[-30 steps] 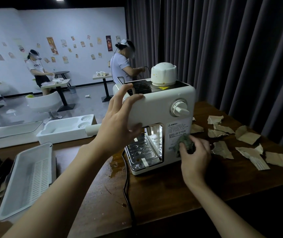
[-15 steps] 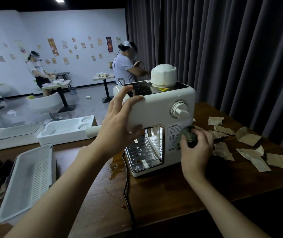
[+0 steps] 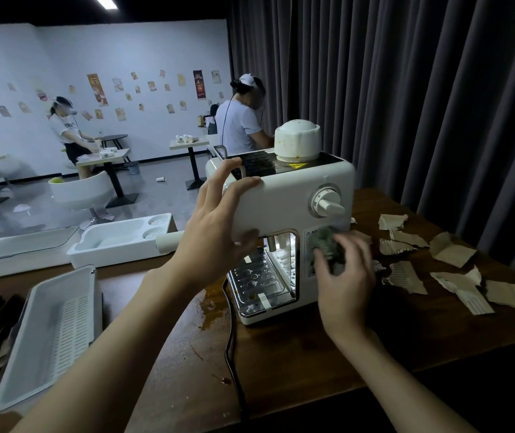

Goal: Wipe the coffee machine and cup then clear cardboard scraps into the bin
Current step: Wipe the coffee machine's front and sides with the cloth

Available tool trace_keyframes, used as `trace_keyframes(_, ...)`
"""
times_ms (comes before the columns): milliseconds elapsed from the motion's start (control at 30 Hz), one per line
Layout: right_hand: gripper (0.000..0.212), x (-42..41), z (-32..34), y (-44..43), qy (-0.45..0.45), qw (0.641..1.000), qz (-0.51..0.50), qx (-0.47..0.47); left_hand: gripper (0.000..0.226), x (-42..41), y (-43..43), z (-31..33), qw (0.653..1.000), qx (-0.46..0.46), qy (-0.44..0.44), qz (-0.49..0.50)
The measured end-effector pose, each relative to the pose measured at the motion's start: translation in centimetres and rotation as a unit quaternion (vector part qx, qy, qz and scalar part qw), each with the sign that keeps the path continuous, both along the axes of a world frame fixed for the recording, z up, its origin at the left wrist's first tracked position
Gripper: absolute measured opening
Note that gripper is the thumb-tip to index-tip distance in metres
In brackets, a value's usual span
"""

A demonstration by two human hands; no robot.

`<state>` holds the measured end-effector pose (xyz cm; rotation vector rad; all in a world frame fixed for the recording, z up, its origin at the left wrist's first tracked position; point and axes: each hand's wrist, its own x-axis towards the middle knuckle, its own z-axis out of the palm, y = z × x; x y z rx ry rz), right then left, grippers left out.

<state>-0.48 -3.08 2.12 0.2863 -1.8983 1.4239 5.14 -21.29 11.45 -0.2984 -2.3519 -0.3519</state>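
A white coffee machine (image 3: 284, 201) stands on the dark wooden table (image 3: 297, 364). An upturned white cup (image 3: 297, 143) with yellow stains sits on its black top. My left hand (image 3: 215, 226) grips the machine's upper left corner, thumb on its front face. My right hand (image 3: 343, 273) presses a grey-green cloth (image 3: 326, 245) against the label on the machine's lower right front, below the dial (image 3: 326, 203). Torn cardboard scraps (image 3: 450, 276) lie scattered on the table right of the machine.
A white slotted tray (image 3: 50, 332) lies at the front left and a white compartment tray (image 3: 118, 239) behind it. A brown spill (image 3: 209, 310) and the black power cord (image 3: 231, 345) sit in front of the machine. Dark curtains hang behind. Two people work at far tables.
My right hand with the cloth has moved up the machine's lower right front, from near the base to the label just under the dial. My left hand has kept its hold.
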Motion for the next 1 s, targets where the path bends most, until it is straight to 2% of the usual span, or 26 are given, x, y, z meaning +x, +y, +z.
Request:
trace_keyframes(100,0.037,0.5,0.0,-0.1,0.043,0.997,0.039,0.046,0.076,0.0,0.0,0.0,1.0,0.0,-0.002,-0.001)
trace_keyframes(267,0.035,-1.5,1.5,1.6,-0.005,0.999,-0.032,-0.036,0.078,0.0,0.1,0.2,1.0,0.001,-0.005,0.0)
trace_keyframes(333,0.035,-1.5,1.8,1.0,0.004,0.998,-0.026,-0.051,0.078,-0.2,0.2,0.3,1.0,0.004,-0.007,0.004)
trace_keyframes(500,0.038,-0.6,1.1,0.0,0.046,0.998,0.031,0.015,0.078,-0.4,0.0,0.4,1.0,-0.002,-0.006,-0.001)
trace_keyframes(667,0.036,-2.8,2.6,2.9,0.014,1.0,-0.016,-0.023,0.078,-0.3,-0.2,0.4,1.0,-0.001,-0.006,-0.004)
trace_keyframes(1000,0.035,-5.4,6.8,5.7,0.094,0.989,0.04,0.108,0.076,-0.5,-0.2,0.3,1.0,-0.001,0.003,-0.009)
